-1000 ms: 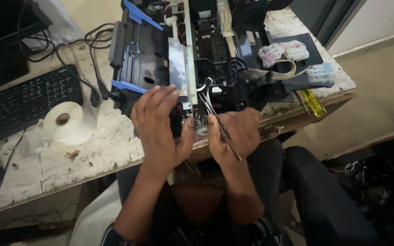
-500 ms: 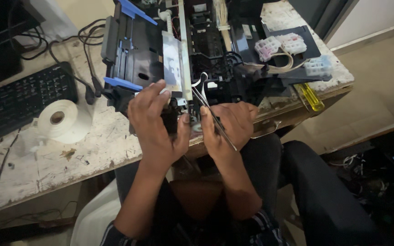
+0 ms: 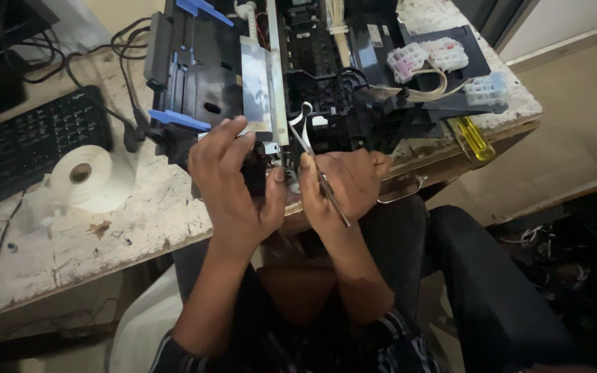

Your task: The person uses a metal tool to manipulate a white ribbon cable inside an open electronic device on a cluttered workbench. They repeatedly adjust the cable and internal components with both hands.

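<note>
An opened printer (image 3: 312, 76) with black frame, blue plastic parts and a metal rail lies on the worn table (image 3: 105, 228). My left hand (image 3: 233, 183) wraps around a small black part at the printer's near edge, fingers curled over it. My right hand (image 3: 343, 183) grips thin metal tweezers (image 3: 316, 169), whose tips point up into the mechanism beside a white flat cable (image 3: 300, 117). Both hands touch at the table's front edge, above my lap.
A roll of white tape (image 3: 88, 176) and a black keyboard (image 3: 29, 141) lie at the left. White ink cartridges with tubes (image 3: 423, 59) sit at the printer's right. A yellow-handled screwdriver (image 3: 475, 138) rests near the right table edge. Cables run behind.
Both hands stayed at the printer's near edge with small shifts. The left fingers curled closer over the black part, and the tweezers stayed in the right hand. The camera tilted slightly.
</note>
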